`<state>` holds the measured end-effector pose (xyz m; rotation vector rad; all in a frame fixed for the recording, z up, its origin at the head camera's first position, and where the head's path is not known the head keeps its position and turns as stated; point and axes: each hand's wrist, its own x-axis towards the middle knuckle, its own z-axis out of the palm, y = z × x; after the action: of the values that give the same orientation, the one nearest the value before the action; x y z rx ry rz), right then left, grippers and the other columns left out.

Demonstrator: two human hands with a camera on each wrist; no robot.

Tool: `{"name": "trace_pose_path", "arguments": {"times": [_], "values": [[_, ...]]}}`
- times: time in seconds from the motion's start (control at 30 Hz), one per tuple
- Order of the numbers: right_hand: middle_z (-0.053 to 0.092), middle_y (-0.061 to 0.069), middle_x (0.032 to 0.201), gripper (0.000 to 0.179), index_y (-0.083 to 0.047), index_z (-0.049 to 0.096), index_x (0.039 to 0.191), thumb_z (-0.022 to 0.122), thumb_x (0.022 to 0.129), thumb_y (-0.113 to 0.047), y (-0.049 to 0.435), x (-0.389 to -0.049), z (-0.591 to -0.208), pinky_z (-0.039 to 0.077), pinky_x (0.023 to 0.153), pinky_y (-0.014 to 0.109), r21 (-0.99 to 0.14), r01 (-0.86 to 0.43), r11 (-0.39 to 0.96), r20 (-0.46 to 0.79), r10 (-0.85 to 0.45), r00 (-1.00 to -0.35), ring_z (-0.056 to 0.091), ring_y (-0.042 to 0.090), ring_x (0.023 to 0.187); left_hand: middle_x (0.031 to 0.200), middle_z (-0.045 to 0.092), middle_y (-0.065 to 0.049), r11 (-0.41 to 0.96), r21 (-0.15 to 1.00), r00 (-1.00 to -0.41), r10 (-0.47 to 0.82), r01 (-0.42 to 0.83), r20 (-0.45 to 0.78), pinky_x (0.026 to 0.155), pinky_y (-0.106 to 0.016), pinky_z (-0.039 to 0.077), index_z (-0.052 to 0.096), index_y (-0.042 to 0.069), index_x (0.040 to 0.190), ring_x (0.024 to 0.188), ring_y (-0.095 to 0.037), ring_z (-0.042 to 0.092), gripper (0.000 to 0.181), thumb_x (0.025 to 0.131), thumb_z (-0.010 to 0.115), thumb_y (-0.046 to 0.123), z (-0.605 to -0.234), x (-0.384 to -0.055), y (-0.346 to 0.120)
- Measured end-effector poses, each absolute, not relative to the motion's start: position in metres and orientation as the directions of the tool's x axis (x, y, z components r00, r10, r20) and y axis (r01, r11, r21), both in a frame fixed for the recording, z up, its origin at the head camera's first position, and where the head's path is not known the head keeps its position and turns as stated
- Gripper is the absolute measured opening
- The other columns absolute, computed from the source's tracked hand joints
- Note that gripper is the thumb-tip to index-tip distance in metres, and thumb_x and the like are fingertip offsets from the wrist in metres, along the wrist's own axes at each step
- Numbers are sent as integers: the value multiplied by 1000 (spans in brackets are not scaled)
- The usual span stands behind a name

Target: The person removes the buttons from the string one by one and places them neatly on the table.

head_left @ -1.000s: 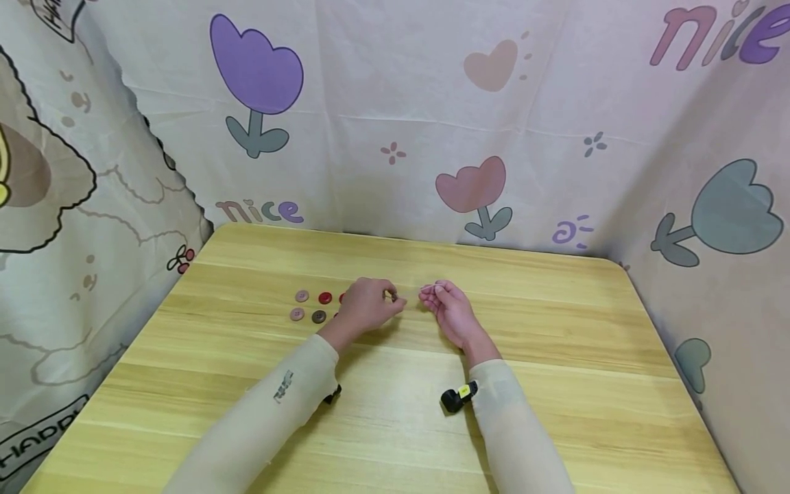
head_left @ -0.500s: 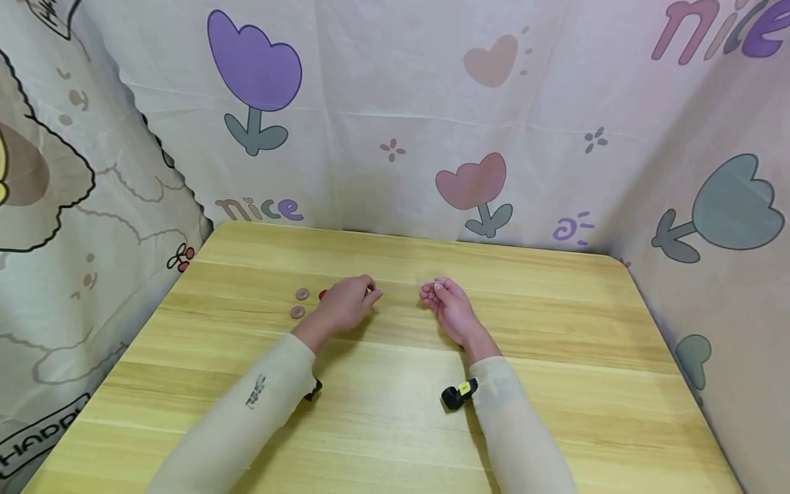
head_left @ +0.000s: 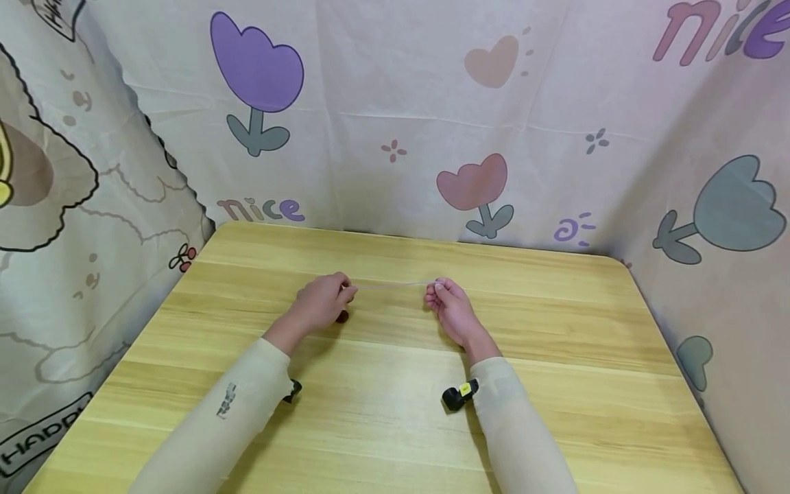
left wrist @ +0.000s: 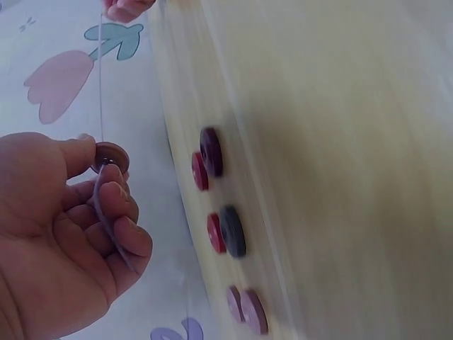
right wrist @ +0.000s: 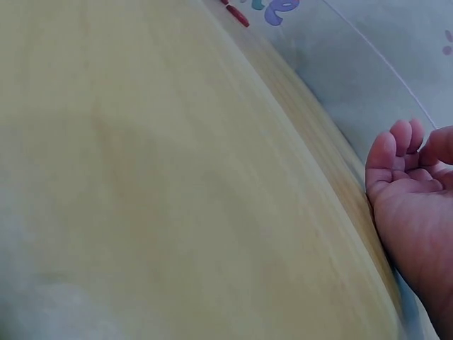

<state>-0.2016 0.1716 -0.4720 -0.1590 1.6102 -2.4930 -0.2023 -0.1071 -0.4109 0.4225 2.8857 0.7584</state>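
Observation:
My left hand (head_left: 316,303) pinches a brown button (left wrist: 113,154) between thumb and fingers, as the left wrist view shows. A thin white string (left wrist: 101,78) runs to that button, and a loose tail of string lies across the curled fingers. In the head view the string stretches nearly level to my right hand (head_left: 455,310), which pinches its other end between thumb and index finger. In the right wrist view, the pinching fingertips are partly cut off by the frame edge. Below the left hand, a dark maroon button (head_left: 342,316) lies on the table.
Two rows of buttons lie on the wooden table (head_left: 395,412): a dark maroon one and a red button (left wrist: 199,171), a dark grey button (left wrist: 232,231) with another red, then two pink ones (left wrist: 254,312). In the head view the left hand hides most. A printed cloth (head_left: 382,82) hangs behind.
My left hand has moved left, away from the right hand, and the string between them has lengthened. It now covers most buttons in the head view. The right hand has barely moved.

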Motion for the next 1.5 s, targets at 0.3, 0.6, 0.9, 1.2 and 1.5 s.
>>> {"name": "trace_pose_path", "arguments": {"times": [0.3,0.6,0.9,1.2,1.5], "values": [[43,10,91,11,1,39,97,34,101,-7,170,-200,-472,39,74,28,-906,96,-413,-17,-191,-982,43,19,82,71,54,-2,823,508,-951,309,255,-23,56,-34,40,58,9,95,59,-18,48,24,100,46,29,-414,-194,-130],[42,9,90,11,-1,40,97,33,102,-9,169,-201,-473,38,74,29,-905,107,-412,-33,-182,-983,42,19,82,75,56,-2,816,517,-953,302,259,1,63,-36,41,59,7,98,66,-19,50,22,99,48,25,-415,-189,-148],[41,10,91,12,0,39,97,32,102,-9,171,-201,-473,37,75,29,-906,106,-410,-32,-184,-982,40,21,83,77,56,-3,819,520,-959,285,242,-4,61,-35,42,58,4,103,66,-19,50,23,100,46,23,-419,-186,-161],[41,10,91,14,1,39,98,30,103,-9,172,-203,-472,39,76,30,-907,101,-410,-24,-188,-982,41,21,84,76,57,-6,815,536,-966,260,218,-3,55,-34,42,57,1,109,61,-18,50,33,101,42,29,-417,-181,-165],[40,10,92,13,0,38,98,31,103,-9,171,-201,-470,39,75,29,-903,103,-417,-28,-181,-983,41,20,84,75,57,-3,823,527,-973,226,214,42,56,-33,43,58,2,105,62,-17,51,26,100,45,24,-420,-177,-169]]}}
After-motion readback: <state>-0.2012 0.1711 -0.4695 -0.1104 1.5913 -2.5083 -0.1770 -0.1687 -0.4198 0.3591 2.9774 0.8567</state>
